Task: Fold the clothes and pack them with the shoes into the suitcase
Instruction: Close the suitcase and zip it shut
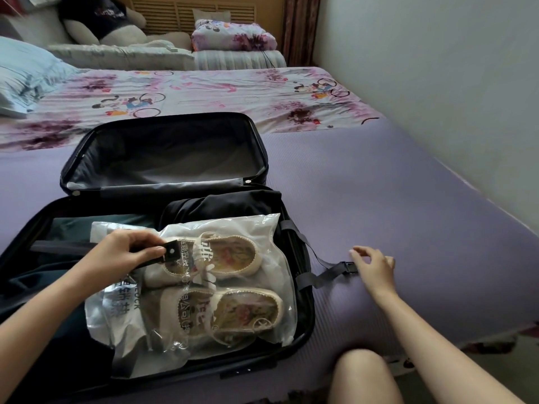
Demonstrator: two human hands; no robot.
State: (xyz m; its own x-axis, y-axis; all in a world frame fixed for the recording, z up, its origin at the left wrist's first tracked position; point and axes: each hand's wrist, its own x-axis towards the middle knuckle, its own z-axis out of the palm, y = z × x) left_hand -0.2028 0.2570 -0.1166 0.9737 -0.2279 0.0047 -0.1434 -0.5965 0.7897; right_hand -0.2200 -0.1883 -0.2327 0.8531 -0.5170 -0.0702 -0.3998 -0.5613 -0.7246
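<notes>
A black suitcase point(304, 290) lies open on the bed, its empty lid point(163, 153) propped behind. Inside, a clear plastic bag point(271, 228) holds a pair of cream shoes point(233, 287) and lies on dark folded clothes point(233, 202). My left hand point(122, 252) pinches the black buckle point(172, 252) of the left packing strap above the shoe bag. The right strap point(323, 272) trails out over the suitcase's right rim onto the bed. My right hand point(373, 266) hovers with fingers spread over that strap's buckle point(348, 266); contact is unclear.
The suitcase rests on a purple mat point(408, 199) covering the bed's near part. A floral sheet point(204, 91), a blue pillow point(26, 71), a folded quilt point(233, 36) and a plush toy point(102, 21) lie beyond. A wall point(437, 68) runs along the right. My knee point(361, 377) is below.
</notes>
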